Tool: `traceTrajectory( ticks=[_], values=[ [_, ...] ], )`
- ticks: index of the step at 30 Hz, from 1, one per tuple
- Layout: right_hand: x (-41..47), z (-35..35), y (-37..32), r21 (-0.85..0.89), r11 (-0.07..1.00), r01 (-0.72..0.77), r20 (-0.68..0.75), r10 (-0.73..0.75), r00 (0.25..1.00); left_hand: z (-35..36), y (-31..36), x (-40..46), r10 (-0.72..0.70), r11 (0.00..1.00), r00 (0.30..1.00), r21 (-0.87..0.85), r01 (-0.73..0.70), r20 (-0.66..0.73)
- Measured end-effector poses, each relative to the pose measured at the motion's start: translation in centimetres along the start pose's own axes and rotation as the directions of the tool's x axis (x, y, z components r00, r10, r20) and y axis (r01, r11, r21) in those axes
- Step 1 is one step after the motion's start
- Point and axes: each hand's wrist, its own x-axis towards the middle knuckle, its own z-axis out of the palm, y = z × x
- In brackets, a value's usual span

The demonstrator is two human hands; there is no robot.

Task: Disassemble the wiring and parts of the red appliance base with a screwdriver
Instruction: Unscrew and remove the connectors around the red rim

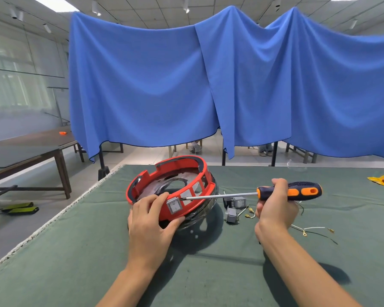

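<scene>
Head view. Setting: green-covered surface [98,251], blue drape [208,85] behind. Item: red appliance base [164,185], tilted near the far edge. Your left hand [152,220] grips its near wall, fingers curled over the rim beside the grey switch [174,205]. Your right hand [275,207] wraps the screwdriver [290,191], tip at the switch's edge. Step, apparently: prying the switch free. Next: steady leverage, base braced. Removed parts [234,207] and loose wires [313,230] lie right.

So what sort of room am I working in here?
Probably a workshop or training hall, not a home: a big table under green felt, a blue cloth hung as a screen, another long table at left, and an office-style tiled ceiling with strip lights.
</scene>
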Motion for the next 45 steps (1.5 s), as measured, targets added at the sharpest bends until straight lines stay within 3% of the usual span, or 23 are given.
traceTrajectory(
  ticks=[11, 15, 19, 24, 38, 45],
  values=[
    [0.2, -0.1, 0.5, -0.058, 0.997, 0.057, -0.025, -0.059, 0.998, 0.4, -0.4, -0.1, 0.056, 0.996, 0.998, 0.068, -0.057, 0.022],
    [1.6, 0.1, 0.7, -0.133, 0.989, 0.057, -0.07, -0.067, 0.995, 0.9, -0.6, -0.3, 0.203, 0.967, 0.972, 0.134, -0.218, 0.114],
    [3.3, 0.4, 1.7, -0.198, 0.98, -0.008, -0.09, -0.01, 0.996, 1.2, -0.8, -0.3, 0.225, 0.963, 0.967, 0.123, -0.24, 0.121],
    [5.8, 2.4, 2.3, -0.381, 0.924, -0.038, -0.009, 0.037, 0.999, 1.3, -1.0, -0.3, 0.261, 0.955, 0.958, 0.115, -0.275, 0.12],
    [7.0, 4.2, 4.8, -0.468, 0.875, -0.124, 0.031, 0.156, 0.987, 1.2, -0.5, -0.3, 0.26, 0.955, 0.956, 0.109, -0.275, 0.137],
    [5.0, 2.9, 3.2, -0.409, 0.913, 0.007, 0.035, 0.008, 0.999, 1.8, 0.0, -0.2, 0.193, 0.971, 0.969, 0.111, -0.211, 0.152]
  ],
)
